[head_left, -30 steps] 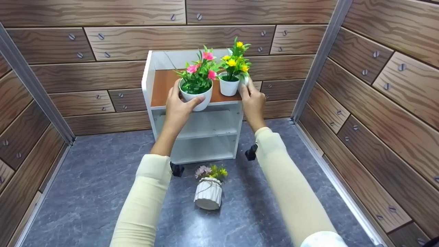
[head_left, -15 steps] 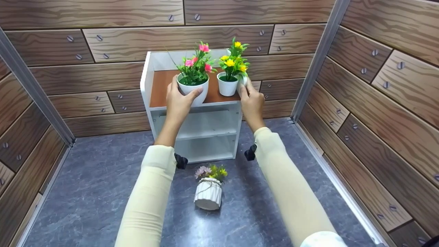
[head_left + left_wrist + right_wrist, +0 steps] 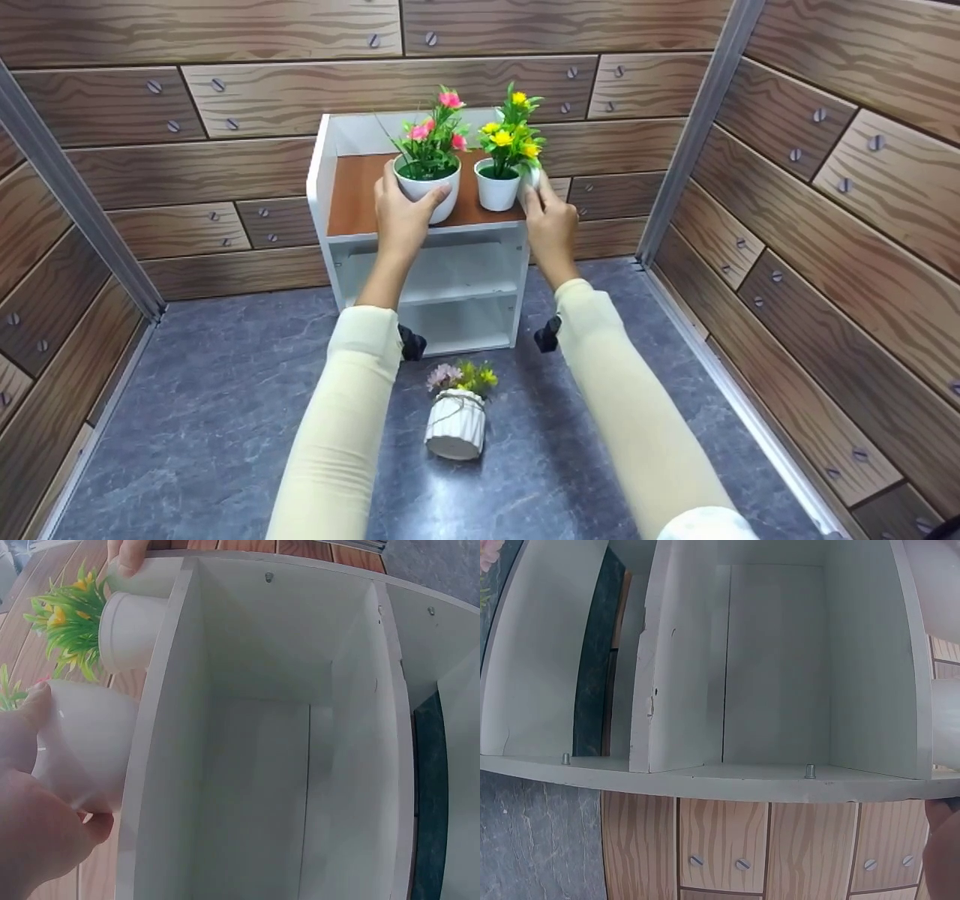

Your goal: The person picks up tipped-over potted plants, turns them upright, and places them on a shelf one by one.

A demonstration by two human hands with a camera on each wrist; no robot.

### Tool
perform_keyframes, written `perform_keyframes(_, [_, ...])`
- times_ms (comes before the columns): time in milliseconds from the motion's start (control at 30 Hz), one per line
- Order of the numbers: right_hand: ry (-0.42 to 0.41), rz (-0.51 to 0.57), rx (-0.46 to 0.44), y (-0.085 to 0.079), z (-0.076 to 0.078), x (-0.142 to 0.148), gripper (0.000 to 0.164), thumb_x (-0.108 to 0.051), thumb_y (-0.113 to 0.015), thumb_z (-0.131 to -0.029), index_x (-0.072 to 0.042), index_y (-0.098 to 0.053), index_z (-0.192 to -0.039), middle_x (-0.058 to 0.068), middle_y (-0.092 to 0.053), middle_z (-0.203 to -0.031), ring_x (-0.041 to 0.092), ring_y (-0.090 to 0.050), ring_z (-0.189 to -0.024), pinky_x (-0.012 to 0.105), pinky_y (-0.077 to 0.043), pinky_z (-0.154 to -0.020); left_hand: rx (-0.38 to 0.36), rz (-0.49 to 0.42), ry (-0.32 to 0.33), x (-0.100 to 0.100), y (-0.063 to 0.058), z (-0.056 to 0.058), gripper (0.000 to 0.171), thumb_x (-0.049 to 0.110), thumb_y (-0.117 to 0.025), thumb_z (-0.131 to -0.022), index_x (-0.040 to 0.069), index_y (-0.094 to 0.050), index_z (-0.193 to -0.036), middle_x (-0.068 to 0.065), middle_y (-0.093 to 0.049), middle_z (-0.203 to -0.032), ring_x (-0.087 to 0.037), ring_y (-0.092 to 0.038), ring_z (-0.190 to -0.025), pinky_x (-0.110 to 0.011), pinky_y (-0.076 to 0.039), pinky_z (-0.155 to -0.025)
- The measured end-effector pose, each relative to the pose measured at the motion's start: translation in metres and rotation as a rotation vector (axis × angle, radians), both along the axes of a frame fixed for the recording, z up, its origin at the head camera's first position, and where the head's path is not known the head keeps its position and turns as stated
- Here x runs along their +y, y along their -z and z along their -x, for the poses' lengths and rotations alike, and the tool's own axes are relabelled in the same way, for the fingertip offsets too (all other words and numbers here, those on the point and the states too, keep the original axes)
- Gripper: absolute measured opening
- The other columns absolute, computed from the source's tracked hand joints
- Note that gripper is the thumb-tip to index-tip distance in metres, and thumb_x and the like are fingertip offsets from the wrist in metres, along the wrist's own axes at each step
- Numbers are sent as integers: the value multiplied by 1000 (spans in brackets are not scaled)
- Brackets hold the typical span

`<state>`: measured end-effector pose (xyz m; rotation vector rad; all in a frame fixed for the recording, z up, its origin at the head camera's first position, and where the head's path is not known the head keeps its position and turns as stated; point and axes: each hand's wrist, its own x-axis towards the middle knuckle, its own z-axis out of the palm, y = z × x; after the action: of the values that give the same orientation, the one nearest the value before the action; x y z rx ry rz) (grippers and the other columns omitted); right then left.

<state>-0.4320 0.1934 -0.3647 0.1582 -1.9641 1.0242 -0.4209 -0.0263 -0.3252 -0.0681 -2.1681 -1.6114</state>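
My left hand (image 3: 403, 217) grips a white pot (image 3: 441, 182) of pink flowers at the front of the shelf unit's brown top (image 3: 352, 195). In the left wrist view this pot (image 3: 90, 739) is close against the front edge of the top; I cannot tell whether its base fully rests there. Just to its right stands a smaller white pot (image 3: 498, 193) with yellow flowers, upright on the top. My right hand (image 3: 553, 225) holds the raised right side panel (image 3: 531, 180) of the white shelf unit, beside the yellow flowers. Only part of that hand (image 3: 943, 851) shows in the right wrist view.
A ribbed white pot (image 3: 455, 427) with twine and pink and yellow flowers lies on the grey floor (image 3: 225, 405) before the unit. Below the top are the unit's open compartments (image 3: 457, 274). Wood-patterned walls (image 3: 247, 172) surround the unit.
The left hand has carried the pink-flowered pot back from the front edge over the brown top, first slightly left, then right towards the yellow-flowered pot. The right hand keeps its hold.
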Motion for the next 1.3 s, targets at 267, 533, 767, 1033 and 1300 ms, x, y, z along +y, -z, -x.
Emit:
perform_keyframes(267, [-8,28,-9,0,0,0,40,-18,-63,-100,-3,-62,-136,25,-72,-110,33,-73,-92,47,-57,-80,-5,-23,5,8,0,10,92,40,-82,-84,12,-32,-156,-14,-39,-150,-24,-44,-136,-41,-39,-114])
perform_keyframes(533, [1,24,17,0,0,-1,39,-16,-64,-99,-1,-63,-135,24,-72,-111,32,-73,-97,46,-57,-83,-43,2,4,14,-2,16,96,44,-80,-85,15,-26,-159,-11,-36,-154,-23,-42,-138,-43,-39,-114])
perform_keyframes(767, [1,22,8,1,0,-1,40,-17,-63,-100,-1,-62,-136,24,-71,-113,32,-73,-98,45,-57,-83,-59,9,11,19,-2,21,100,46,-79,-85,14,-21,-161,-11,-34,-156,-22,-39,-141,-41,-36,-117])
perform_keyframes(1033, [0,7,27,3,-1,-2,40,-16,-63,-100,1,-61,-136,27,-71,-109,34,-73,-89,47,-57,-79,-69,39,11,23,-2,22,101,48,-78,-86,13,-20,-161,-11,-33,-157,-22,-38,-143,-41,-35,-118])
perform_keyframes(1300, [-8,9,41,3,-1,-3,40,-16,-63,-100,2,-61,-136,27,-72,-106,33,-73,-85,46,-57,-77,-59,36,21,23,-2,23,102,48,-77,-86,12,-19,-161,-12,-32,-158,-23,-37,-143,-42,-34,-119])
